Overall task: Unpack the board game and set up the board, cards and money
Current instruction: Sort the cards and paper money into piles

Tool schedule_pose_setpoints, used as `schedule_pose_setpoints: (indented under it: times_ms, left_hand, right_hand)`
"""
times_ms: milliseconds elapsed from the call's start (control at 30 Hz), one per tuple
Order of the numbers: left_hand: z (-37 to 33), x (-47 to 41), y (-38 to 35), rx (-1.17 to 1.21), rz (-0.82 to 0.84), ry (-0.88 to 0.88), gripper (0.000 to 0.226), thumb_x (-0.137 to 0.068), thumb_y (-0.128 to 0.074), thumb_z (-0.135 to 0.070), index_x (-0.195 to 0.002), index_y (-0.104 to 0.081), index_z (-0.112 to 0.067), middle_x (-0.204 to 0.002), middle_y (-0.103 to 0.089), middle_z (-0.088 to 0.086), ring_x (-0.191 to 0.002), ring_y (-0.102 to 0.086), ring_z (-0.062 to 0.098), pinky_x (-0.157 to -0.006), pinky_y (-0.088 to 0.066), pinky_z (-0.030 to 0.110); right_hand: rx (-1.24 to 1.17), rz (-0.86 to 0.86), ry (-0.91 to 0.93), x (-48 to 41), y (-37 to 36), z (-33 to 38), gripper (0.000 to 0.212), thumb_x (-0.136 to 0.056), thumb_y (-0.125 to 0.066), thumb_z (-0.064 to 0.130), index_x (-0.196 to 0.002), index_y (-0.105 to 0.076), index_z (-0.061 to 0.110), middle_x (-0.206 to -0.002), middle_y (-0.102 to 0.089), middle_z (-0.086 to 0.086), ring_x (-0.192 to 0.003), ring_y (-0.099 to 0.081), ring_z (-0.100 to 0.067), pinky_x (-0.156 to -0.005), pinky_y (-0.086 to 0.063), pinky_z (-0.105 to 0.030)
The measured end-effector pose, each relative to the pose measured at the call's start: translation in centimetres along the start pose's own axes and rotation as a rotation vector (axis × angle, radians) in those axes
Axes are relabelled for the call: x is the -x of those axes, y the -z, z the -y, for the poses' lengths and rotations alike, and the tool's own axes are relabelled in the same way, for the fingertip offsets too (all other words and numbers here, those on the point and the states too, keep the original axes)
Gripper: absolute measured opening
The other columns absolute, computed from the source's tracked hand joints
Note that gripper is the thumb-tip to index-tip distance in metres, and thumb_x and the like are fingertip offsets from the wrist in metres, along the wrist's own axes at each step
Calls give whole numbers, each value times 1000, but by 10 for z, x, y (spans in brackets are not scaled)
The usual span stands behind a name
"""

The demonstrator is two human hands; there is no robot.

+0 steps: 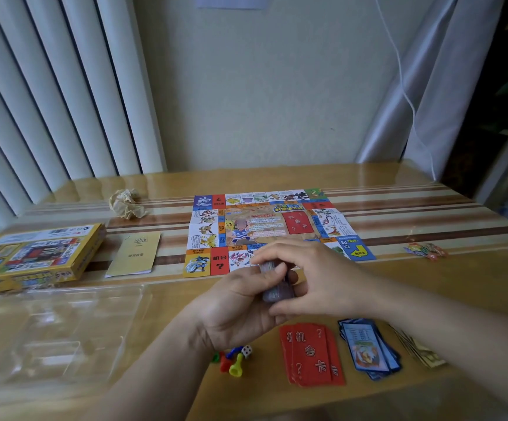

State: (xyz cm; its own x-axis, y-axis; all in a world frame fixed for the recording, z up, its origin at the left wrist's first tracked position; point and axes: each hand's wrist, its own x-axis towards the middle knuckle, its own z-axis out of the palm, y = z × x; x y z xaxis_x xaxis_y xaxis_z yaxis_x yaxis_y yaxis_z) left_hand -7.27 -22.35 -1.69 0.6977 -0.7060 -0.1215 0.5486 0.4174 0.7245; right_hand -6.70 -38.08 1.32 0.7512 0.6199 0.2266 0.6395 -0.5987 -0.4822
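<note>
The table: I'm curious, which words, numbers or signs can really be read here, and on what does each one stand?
"机会卡" with "?" marks: top red card.
"机会" above "?": red square on the board, near edge.
"起点", turned away: blue corner square of the board.
Too blurred to read: booklet, yellow box, blue cards, the stack gripped by left hand and right hand.

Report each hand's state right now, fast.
Left hand: holds a small pale purple stack from below; blurred, cards or money unclear.
Right hand: pinches the same stack from above.
</note>
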Motion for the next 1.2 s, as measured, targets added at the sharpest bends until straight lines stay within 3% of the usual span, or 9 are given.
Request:
schedule_pose_setpoints:
  times_ms: [200,333,400,500,633,700,767,933,1200]
  left_hand:
    - [0,-4,2,-7,101,30,61,-70,-81,-19,-118,-52,5,-115,-58,20,-102,-63,27,-89,-51,36]
    - [2,-10,-7,-32,-40,26,32,-83,-62,-17,-112,-64,-2,-112,-64,16,-97,-63,23,-88,-52,32]
    - [4,-16,-13,-92,-77,4,31,-87,-51,-11,-116,-58,-1,-110,-65,17,-97,-62,24,-89,-51,34]
    - [7,-28,-25,-186,-139,-60,23,-94,-44,-3,-113,-56,3,-104,-67,18,-92,-64,24,-84,-54,33]
    - [16,-48,-43,-172,-136,-87,22,-96,-41,-1,-110,-59,0,-96,-71,13,-80,-69,17,-70,-58,25]
    - [22,-60,-50,-159,-147,-76,21,-96,-42,0,-105,-61,-2,-93,-72,13,-80,-70,17,-73,-58,25]
    - [29,-74,-56,-150,-164,-67,19,-96,-43,0,-102,-61,-4,-88,-72,13,-78,-71,16,-71,-58,24]
    - [50,-110,-76,-177,-189,-40,17,-93,-48,0,-101,-62,-5,-81,-73,8,-74,-70,13,-67,-58,22]
    - [83,-153,-103,-160,-258,-8,12,-92,-54,-3,-100,-63,-7,-80,-72,7,-72,-69,13,-66,-58,23]
  right_hand:
    - [38,-32,-40,6,5,1,77,-68,-83,33,-135,-47,31,-126,-51,20,-117,-37,12,-94,-28,2]
    - [99,-79,-62,11,12,0,84,-70,-81,30,-141,-37,36,-129,-53,15,-117,-45,2,-94,-38,-12]
    - [195,-76,-59,14,15,-2,87,-72,-78,32,-144,-30,38,-131,-52,9,-117,-44,-2,-96,-37,-18]
    - [287,-78,-25,21,26,-6,90,-74,-77,35,-143,-19,42,-129,-53,4,-116,-37,-8,-92,-28,-15]
    - [125,-72,-267,37,51,-20,105,-59,-81,54,-145,-22,43,-131,-44,25,-120,-39,8,-97,-30,-8]
    - [-111,-170,-403,48,60,-36,90,-50,-77,60,-131,-42,40,-122,-55,25,-109,-51,8,-101,-40,-22]
    - [-306,-281,-495,61,64,-54,68,-45,-74,57,-105,-56,32,-97,-68,15,-91,-63,0,-92,-51,-33]
    - [-645,-429,-585,87,62,-87,23,-70,-78,14,-78,-57,12,-64,-66,3,-58,-61,-6,-54,-47,-17]
    - [-693,-469,-681,122,80,-127,18,-76,-74,3,-67,-58,8,-66,-66,-6,-60,-63,-12,-56,-51,-20]
